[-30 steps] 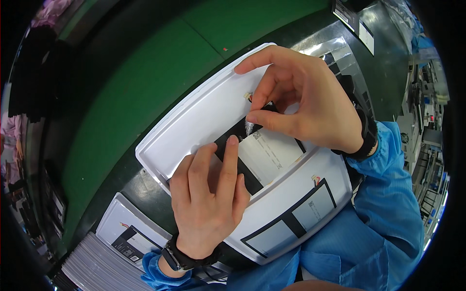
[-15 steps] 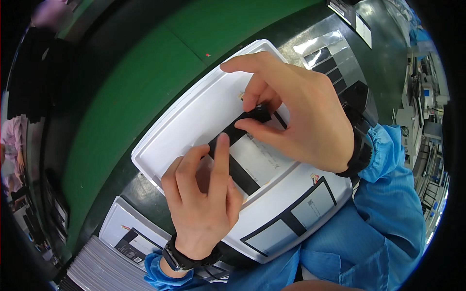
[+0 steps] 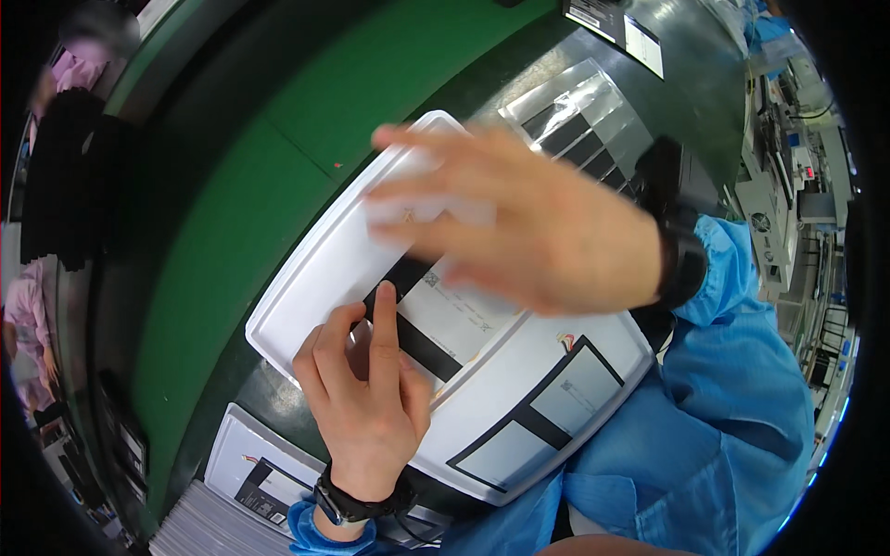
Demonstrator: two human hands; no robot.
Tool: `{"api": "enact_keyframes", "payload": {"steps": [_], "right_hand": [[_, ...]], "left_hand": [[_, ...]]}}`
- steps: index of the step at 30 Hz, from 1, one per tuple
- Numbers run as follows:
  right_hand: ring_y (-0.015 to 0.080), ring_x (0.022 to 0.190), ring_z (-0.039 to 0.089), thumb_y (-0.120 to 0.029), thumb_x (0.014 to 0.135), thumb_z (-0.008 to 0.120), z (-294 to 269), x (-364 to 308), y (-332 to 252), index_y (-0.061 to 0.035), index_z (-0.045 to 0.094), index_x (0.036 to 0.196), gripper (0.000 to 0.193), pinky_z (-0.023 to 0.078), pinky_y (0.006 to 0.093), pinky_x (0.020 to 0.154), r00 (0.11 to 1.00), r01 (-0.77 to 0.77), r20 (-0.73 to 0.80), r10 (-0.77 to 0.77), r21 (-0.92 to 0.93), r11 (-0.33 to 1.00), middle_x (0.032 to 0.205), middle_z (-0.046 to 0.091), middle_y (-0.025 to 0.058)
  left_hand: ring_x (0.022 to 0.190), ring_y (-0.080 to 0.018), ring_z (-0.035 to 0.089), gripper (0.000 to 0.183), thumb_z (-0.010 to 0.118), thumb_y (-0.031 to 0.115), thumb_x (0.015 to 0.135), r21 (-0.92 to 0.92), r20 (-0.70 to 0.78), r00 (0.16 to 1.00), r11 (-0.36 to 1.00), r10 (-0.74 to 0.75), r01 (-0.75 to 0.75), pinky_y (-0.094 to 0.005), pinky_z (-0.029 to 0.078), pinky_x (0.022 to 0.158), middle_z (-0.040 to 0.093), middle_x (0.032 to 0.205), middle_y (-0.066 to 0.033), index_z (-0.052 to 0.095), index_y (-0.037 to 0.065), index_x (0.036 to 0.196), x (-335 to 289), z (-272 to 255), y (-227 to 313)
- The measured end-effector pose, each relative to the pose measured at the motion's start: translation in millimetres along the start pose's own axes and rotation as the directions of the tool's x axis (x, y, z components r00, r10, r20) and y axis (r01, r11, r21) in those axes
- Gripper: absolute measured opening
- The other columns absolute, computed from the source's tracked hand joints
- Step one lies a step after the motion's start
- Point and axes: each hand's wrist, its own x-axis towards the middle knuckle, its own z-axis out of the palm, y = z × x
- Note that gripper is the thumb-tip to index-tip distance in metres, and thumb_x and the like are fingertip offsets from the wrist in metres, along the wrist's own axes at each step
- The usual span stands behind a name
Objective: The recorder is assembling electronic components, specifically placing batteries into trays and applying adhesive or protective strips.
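Observation:
A flat battery pack (image 3: 459, 315) with pale cells and a black border lies in a white plastic tray (image 3: 301, 301). My left hand (image 3: 366, 398) rests over the tray's near left side, fingers apart, its index fingertip pressing on the pack's black edge. Above the far part of the pack, my right hand (image 3: 538, 232) is smeared by motion. Its fingers look spread, but whether anything is between them cannot be made out. A second battery pack (image 3: 542, 422) with coloured wires lies in the tray section closest to me.
Beyond the tray lies a clear sheet with dark strips (image 3: 570, 134). A smaller tray (image 3: 222, 454) holding another pack is at lower left, by a stack of pale trays (image 3: 218, 528). A black-and-white pack (image 3: 616, 32) lies at the far right. People in pink stand at left.
My right hand has let go of the dark strip end at the pack's edge and swung left over the tray. My left index finger stays on the black edge. The whole view has shifted slightly.

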Motion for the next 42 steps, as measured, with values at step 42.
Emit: {"api": "enact_keyframes", "payload": {"steps": [42], "right_hand": [[0.0343, 0.107, 0.059, -0.04, 0.075, 0.088, -17, -116, 123, -0.0022, 0.056, 0.129, 0.073, 0.049, 0.0411, 0.096, 0.679, -0.562, -0.523, 0.515, 0.08, 0.823, 0.111, 0.06, 0.0199]], "left_hand": [[0.081, -0.0321, 0.065, 0.017, 0.075, 0.014, 0.088, -0.103, -0.138, 0.974, 0.976, 0.177, -0.192, -0.0418, 0.052, 0.073, 0.067, 0.089, -0.0142, 0.077, -0.002, 0.092, 176, 93, 100]]}}
